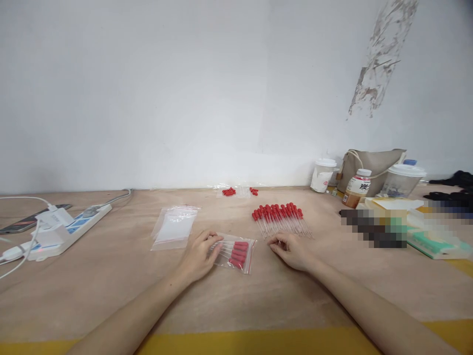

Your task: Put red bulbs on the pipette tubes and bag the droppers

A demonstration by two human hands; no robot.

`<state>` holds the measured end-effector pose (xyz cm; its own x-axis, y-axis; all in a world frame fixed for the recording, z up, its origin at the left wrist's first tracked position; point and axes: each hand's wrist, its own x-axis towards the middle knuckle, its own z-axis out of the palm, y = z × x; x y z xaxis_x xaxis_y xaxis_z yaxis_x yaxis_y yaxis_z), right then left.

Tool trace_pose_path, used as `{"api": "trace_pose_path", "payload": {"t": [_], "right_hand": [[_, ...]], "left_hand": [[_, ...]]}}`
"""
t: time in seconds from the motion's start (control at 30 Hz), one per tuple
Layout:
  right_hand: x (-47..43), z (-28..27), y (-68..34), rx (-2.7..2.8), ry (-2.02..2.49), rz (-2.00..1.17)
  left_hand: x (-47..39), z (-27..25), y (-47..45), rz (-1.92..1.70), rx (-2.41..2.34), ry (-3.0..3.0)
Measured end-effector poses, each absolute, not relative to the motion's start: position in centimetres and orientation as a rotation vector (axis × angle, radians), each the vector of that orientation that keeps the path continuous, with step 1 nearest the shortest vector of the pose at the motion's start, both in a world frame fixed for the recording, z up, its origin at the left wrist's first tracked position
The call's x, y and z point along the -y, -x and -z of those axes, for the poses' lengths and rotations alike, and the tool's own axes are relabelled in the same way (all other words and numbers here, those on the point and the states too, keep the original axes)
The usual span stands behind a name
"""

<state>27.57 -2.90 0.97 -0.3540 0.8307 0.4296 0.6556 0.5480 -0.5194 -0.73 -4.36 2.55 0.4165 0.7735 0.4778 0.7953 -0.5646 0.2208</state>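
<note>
A plain white wall (185, 98), scuffed at its upper right, backs a brown-topped table (218, 305), on which a filled zip bag (223, 261) lies flat. Well to the left of that bag sit a dark phone (22, 223) and a white power strip (94, 218) with chargers plugged in. Nearer, to its left and slightly beyond, is a stack of clear bags (172, 228).

The left hand (204, 252) is at the filled bag's left end, thumb and forefinger slightly parted over the film; whether they pinch it I cannot tell. Inside are several red-bulbed droppers, bulbs toward the right. The bag should be light and limp, its film slippery, the bulbs soft and the thin stems probably easily bent or cracked; an edge, or the bulb end, looks the safer hold. It lies under the left fingertips and well short of the right ones.

Beyond the bag are small red pieces (229, 192) in clear film. To its right and beyond, loose droppers (281, 217) lie in a row; nearer, the right hand (290, 250) rests half curled, thumb and forefinger a little apart, nothing visible between them. Farther right stand a lidded cup (321, 180) and a bottle (356, 190).
</note>
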Motion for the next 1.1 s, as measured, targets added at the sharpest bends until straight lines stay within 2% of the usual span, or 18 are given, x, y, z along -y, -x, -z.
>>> {"api": "trace_pose_path", "payload": {"t": [0.13,0.27,0.47,0.63,0.77,0.97,1.1], "right_hand": [[3.1,-1.2,-27.6,2.127,1.194,-0.345],[3.1,-1.3,-27.7,2.140,1.192,-0.341],[3.0,-1.2,-27.8,2.140,1.170,-0.333],[3.1,-1.1,-27.8,2.139,1.151,-0.319],[3.1,-1.1,-27.7,2.150,1.129,-0.307],[3.1,-0.9,-27.7,2.172,1.124,-0.272],[3.1,-0.5,-27.4,2.131,1.154,-0.237]], "left_hand": [[5.0,-2.2,-1.6,0.782,1.546,2.670],[2.1,-3.2,0.3,0.578,1.334,2.904],[0.5,-3.8,1.7,0.643,1.345,2.737],[0.1,-3.1,1.0,0.456,1.220,2.859],[-2.4,-3.2,2.7,0.390,1.301,2.815],[-2.7,-3.7,4.8,0.477,1.389,2.823],[-2.6,-3.9,6.5,0.519,1.899,2.333]]}}
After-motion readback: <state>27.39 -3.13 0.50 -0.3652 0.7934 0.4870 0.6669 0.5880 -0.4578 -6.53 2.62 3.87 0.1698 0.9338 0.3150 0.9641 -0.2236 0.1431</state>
